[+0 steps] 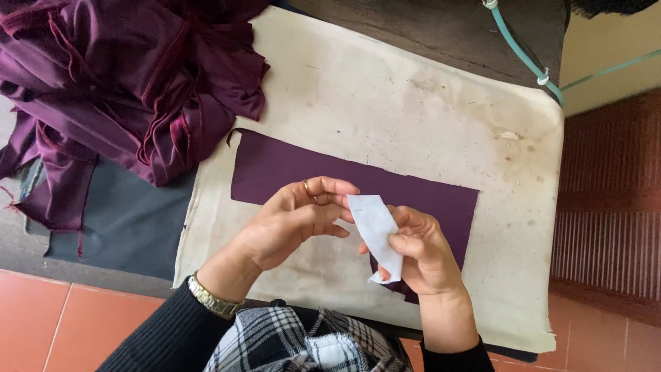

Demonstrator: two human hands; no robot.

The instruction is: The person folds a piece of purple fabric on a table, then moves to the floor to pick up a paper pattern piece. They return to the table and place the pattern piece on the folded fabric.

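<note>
While both hands meet near the middle of the frame, the fingers (406, 242) of the right hand (420, 258) pinch a small white strip (377, 234) of paper or stiff fabric, thumb pressed on its lower half so that it stands tilted, its top end leaning toward the left hand (296, 224). Fingertips of that left hand, curled narrow, touch the upper edge of the strip; a gold ring (308, 187) sits on one finger and a metal wristwatch (210, 300) circles the wrist, just above a black sleeve (162, 337).

Directly beneath the hands lies a flat piece of dark purple cloth (289, 169), stretching from centre left to centre right of the frame, partly hidden behind the right hand. It rests on a stained cream pad (385, 103) that covers most of the table (441, 27), whose dark wooden surface shows at the top of the frame.

A heap of rumpled purple fabric (117, 83) fills the upper left, overlapping a grey sheet (124, 220). A teal cord (520, 52) runs across the upper right corner. At the bottom centre a plaid garment (289, 341) shows, and orange floor tiles (48, 324) occupy the lower left corner.
</note>
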